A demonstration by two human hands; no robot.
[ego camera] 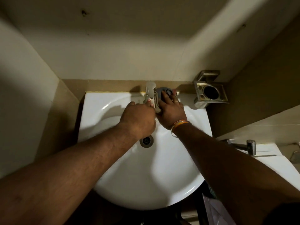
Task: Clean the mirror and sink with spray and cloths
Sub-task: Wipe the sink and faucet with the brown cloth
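A white round sink (162, 184) fills the middle of the head view, with a metal drain (146, 141) in its bowl. At its back rim stands a chrome tap (150, 90). My left hand (139, 119) grips the tap's spout from the left. My right hand (170, 111) presses a grey cloth (159, 93) against the right side of the tap and the rim behind it. Part of the cloth hangs between the two hands. No spray bottle or mirror shows.
A steel wall holder (211, 93) with a round opening hangs to the right of the tap. A chrome hand-shower head (250, 146) lies on a white ledge (276, 161) at the right. Beige walls close in on both sides.
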